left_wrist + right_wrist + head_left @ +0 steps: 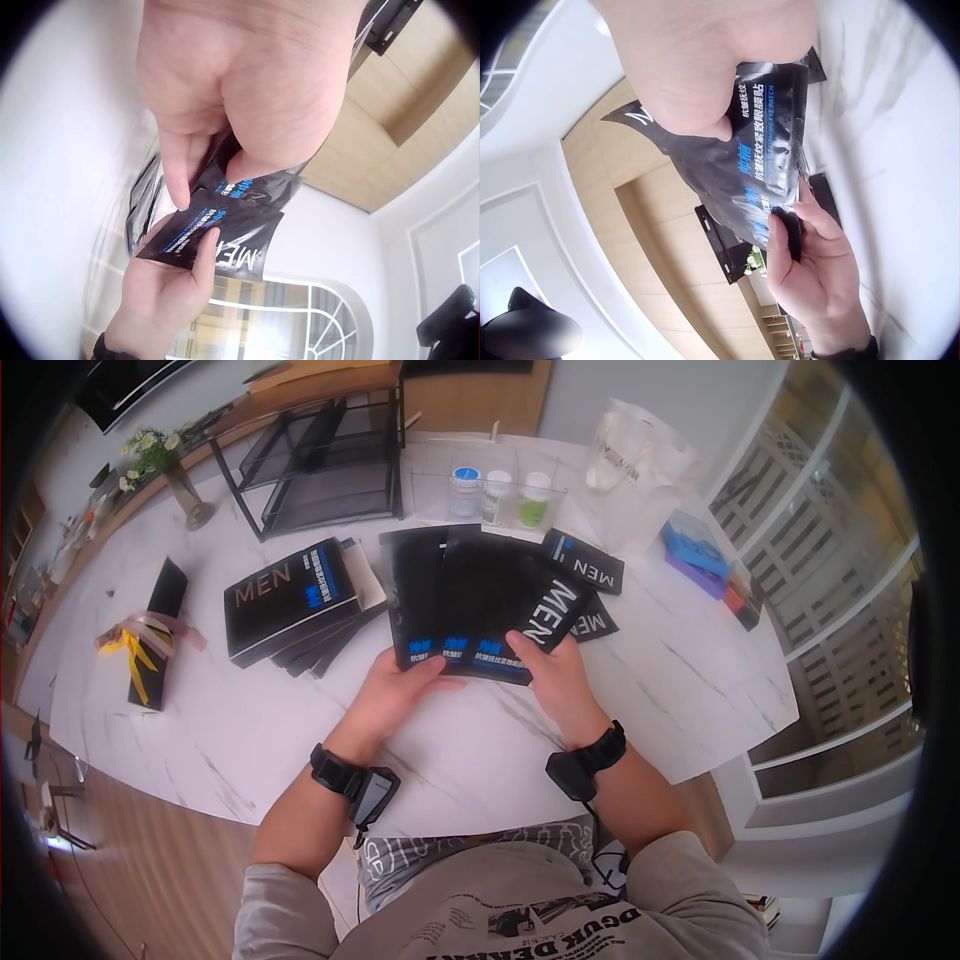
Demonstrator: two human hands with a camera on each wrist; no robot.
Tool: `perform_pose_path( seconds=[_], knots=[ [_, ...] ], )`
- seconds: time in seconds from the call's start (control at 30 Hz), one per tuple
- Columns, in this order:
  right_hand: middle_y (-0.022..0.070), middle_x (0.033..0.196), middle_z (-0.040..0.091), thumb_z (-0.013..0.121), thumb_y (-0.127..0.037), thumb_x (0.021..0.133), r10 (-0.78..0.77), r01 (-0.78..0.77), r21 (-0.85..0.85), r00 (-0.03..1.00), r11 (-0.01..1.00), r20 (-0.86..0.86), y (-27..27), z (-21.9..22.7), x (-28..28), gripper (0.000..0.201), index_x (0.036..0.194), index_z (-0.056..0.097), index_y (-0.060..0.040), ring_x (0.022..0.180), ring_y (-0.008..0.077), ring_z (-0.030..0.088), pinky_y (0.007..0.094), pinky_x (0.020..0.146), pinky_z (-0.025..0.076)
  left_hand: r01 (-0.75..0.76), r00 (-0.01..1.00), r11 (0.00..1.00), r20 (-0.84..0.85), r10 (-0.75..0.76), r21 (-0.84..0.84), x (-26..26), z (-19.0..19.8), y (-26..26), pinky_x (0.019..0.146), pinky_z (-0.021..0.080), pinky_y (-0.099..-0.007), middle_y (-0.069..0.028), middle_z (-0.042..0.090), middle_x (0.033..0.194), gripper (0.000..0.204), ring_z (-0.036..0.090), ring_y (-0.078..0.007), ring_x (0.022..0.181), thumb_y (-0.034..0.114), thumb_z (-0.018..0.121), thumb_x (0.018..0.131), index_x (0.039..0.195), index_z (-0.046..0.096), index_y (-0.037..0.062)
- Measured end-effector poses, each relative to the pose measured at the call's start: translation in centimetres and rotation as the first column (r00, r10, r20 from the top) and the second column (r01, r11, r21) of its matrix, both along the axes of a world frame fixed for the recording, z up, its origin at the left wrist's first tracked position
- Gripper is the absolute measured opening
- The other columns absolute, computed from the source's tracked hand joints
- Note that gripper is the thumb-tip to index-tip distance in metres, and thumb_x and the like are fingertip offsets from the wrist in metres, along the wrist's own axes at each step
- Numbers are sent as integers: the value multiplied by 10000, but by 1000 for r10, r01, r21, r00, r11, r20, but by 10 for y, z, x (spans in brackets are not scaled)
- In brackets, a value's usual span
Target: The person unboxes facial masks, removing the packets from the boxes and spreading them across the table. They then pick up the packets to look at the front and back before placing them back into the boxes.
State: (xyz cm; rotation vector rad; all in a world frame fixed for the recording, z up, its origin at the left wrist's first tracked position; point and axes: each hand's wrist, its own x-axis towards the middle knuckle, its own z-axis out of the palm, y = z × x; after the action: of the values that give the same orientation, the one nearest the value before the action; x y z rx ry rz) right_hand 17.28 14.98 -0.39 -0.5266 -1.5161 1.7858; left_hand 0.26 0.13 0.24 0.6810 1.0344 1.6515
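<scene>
Both hands hold a fan of overlapping black eye patch sachets above the white marbled table, their blue lettering along the lower edge. My left hand pinches the left end, with its thumb across the front and fingers behind. At the right end, my right hand grips the outermost sachet, thumb beside the large MEN print. Just beyond that hand, two more sachets lie on the table. To the left, a black MEN box rests on a pile of flat black packets.
Behind the sachets stand a clear organizer with bottles and a black mesh tray rack. A white bag and blue and purple boxes sit at the right. A ribbon-tied black box and a flower vase are at the left.
</scene>
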Motion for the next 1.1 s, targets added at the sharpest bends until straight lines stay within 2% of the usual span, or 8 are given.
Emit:
perform_pose_path(
  seconds=[0.27,0.37,0.47,0.77,1.1],
  knots=[
    [35,1100,666,640,-88,946,1,-2,-43,999,999,-41,-2,-1,-2,283,1205,603,20,968,106,609,267,853,498,-1,993,999,120,-3,34,2,1,1,986,556,-445,-178,622,1223,276,649,-287,1095,-30,494,979,1252,517,-66],
    [50,1191,622,600,-5,942,66,-70,-100,997,993,-38,0,-2,1,349,1286,537,-10,1073,144,599,308,931,486,14,982,997,187,-28,73,3,3,1,1027,527,-461,-185,597,1262,296,629,-307,1136,-36,468,986,1279,496,-65],
    [40,1123,653,616,-69,950,46,-60,-143,994,988,-102,-1,-4,-1,286,1222,587,17,1007,109,601,270,874,492,21,979,996,202,-38,88,2,4,0,1045,512,-471,-191,581,1285,311,618,-312,1154,-36,455,992,1301,483,-62],
    [28,1111,649,623,-43,930,63,-82,-148,989,986,-132,1,-6,0,288,1210,592,14,1006,112,599,282,891,484,5,976,994,217,-30,111,0,-1,1,1048,513,-459,-187,581,1286,322,612,-307,1163,-35,448,995,1315,481,-53],
    [26,1123,649,630,-61,944,104,-154,-241,973,958,-207,-2,3,-3,266,1201,600,4,1015,103,600,270,890,486,-36,977,991,213,8,128,0,1,0,1033,529,-442,-175,599,1266,298,621,-297,1152,-25,433,1002,1289,508,-48]
  ],
)
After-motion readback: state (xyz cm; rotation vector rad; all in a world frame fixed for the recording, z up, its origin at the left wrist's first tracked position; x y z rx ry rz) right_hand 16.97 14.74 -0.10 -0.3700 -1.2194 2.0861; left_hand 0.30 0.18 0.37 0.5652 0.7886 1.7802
